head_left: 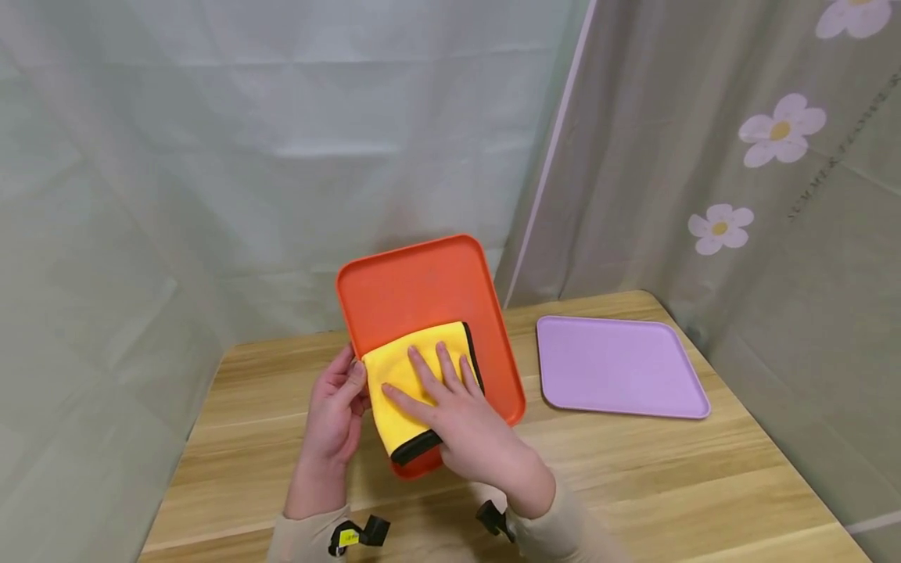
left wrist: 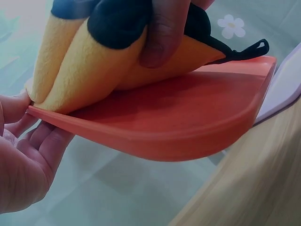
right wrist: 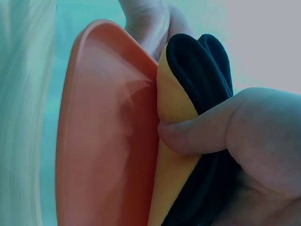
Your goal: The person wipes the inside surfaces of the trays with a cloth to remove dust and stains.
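An orange tray (head_left: 422, 285) is held tilted above the table by my left hand (head_left: 336, 410), which grips its left rim with the fingers underneath. The left thumb (left wrist: 15, 107) lies at the rim, right by the edge of a folded yellow cloth (head_left: 394, 414) with black trim. My right hand (head_left: 472, 426) spreads its fingers over the cloth's top face. In the right wrist view, the right thumb (right wrist: 197, 134) is under the cloth's near edge, on its yellow side facing the tray, so the cloth is pinched. Part of the cloth stands away from the tray.
A purple tray (head_left: 619, 363) lies flat on the right side of the wooden table (head_left: 246, 438). Pale curtains (head_left: 317, 156) hang close behind and beside the table, with flowers printed on the right one. Each wrist wears a black strap mount (head_left: 376, 532).
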`<state>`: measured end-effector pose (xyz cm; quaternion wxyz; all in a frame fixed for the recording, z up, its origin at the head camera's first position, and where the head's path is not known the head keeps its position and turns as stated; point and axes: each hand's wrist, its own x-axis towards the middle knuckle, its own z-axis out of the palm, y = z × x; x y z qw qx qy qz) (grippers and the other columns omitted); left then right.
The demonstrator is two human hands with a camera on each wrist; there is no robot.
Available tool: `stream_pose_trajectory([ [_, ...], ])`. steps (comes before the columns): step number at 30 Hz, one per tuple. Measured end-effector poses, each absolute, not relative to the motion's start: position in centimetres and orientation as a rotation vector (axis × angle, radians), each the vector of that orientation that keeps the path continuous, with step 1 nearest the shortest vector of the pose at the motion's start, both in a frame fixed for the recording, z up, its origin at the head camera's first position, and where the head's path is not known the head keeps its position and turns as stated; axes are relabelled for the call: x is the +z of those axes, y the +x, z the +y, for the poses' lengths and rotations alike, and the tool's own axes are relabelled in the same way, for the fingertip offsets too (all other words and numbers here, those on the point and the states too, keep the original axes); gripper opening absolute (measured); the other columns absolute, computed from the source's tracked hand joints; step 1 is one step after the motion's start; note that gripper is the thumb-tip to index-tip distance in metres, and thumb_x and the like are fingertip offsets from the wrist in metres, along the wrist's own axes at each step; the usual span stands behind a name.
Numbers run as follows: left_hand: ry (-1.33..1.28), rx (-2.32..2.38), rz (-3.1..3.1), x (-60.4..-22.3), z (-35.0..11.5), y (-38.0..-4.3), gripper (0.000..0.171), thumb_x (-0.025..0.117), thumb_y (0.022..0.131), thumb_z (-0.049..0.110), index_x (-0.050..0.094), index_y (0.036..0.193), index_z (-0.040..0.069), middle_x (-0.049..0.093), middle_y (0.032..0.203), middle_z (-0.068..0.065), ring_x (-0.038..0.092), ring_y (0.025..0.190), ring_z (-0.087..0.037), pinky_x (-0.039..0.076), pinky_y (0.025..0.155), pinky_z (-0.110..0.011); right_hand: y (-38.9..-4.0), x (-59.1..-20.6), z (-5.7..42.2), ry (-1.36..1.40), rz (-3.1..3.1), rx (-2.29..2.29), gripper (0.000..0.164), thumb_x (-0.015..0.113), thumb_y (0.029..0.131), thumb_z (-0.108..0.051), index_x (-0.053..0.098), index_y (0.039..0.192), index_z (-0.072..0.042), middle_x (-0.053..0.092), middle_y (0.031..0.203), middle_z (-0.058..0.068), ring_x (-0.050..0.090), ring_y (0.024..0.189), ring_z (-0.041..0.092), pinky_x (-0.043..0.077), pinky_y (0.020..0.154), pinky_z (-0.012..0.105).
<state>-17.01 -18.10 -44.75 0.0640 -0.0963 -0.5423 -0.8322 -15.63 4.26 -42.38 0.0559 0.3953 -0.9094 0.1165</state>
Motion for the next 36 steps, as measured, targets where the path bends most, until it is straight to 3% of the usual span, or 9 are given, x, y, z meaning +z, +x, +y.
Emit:
stream_pose_trajectory([
  [10,-0.302,-2.504,-1.65,-44.6,-18.3,-16.8,0.045,0.05,0.115,0.016,0.049,0.157,-0.001,0.076,0.12,-0.001,0.075,0.087,-0.014,0.063,0.073,-0.029,-15.8,-42.1,4.8,1.216,-2.778,0.419,0.122,0.077,0.074,0.015,0.026,0.169,-0.042,-0.009,0.179,0.002,-0.018,0.161,0.038,0.006,0.127,0.066],
  [20,-0.305,-2.486,-1.665,-44.7,-18.6,-16.8,0.047,0.049,0.115,0.016,0.046,0.158,-0.003,0.073,0.129,-0.002,0.076,0.099,-0.016,0.063,0.083,-0.032,-16.1,-41.8,5.6,1.211,-2.783,0.472,0.119,0.074,0.074,0.018,0.03,0.168,-0.041,-0.007,0.179,0.001,-0.019,0.161,0.034,0.003,0.127,0.065],
  [29,-0.285,-2.521,-1.581,-44.7,-18.6,-16.9,0.035,0.05,0.114,0.01,0.062,0.147,0.007,0.077,0.116,-0.002,0.077,0.087,-0.016,0.064,0.073,-0.03,-16.8,-41.8,7.3,1.156,-2.785,0.566,0.119,0.064,0.073,0.025,0.031,0.169,-0.04,-0.007,0.179,0.001,-0.018,0.161,0.035,0.001,0.127,0.065],
  [36,-0.268,-2.503,-1.589,-44.6,-18.7,-17.0,0.034,0.051,0.114,0.009,0.064,0.145,0.007,0.077,0.109,-0.002,0.075,0.083,-0.014,0.062,0.071,-0.028,-17.6,-41.8,8.9,1.138,-2.754,0.601,0.12,0.056,0.069,0.026,0.036,0.167,-0.04,-0.002,0.18,0.0,-0.013,0.163,0.035,0.003,0.127,0.066],
])
